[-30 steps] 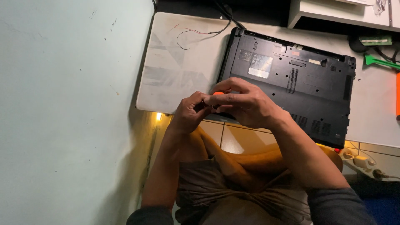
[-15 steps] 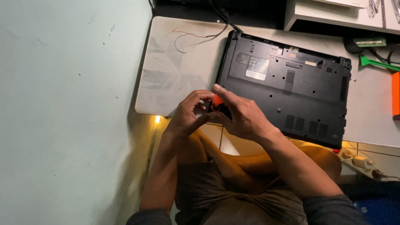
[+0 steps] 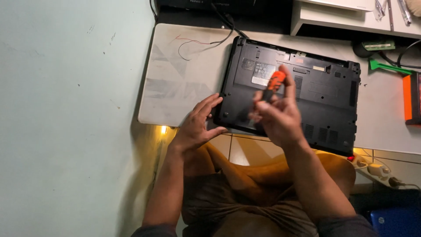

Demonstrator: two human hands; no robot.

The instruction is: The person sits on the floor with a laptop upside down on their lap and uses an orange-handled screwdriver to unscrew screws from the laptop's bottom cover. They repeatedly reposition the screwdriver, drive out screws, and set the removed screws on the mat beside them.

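Looking down, I see my left hand (image 3: pixel 197 125) with fingers spread apart, fingertips touching the near-left corner of the upturned black laptop (image 3: pixel 326 98). My right hand (image 3: pixel 278 116) hovers over the laptop's near edge, fingers clamped on an orange-handled screwdriver (image 3: pixel 272 85) tilted above its base. Beyond the laptop's far-left corner, a thin red wire (image 3: pixel 193 41) lies on the white table (image 3: pixel 175 87).
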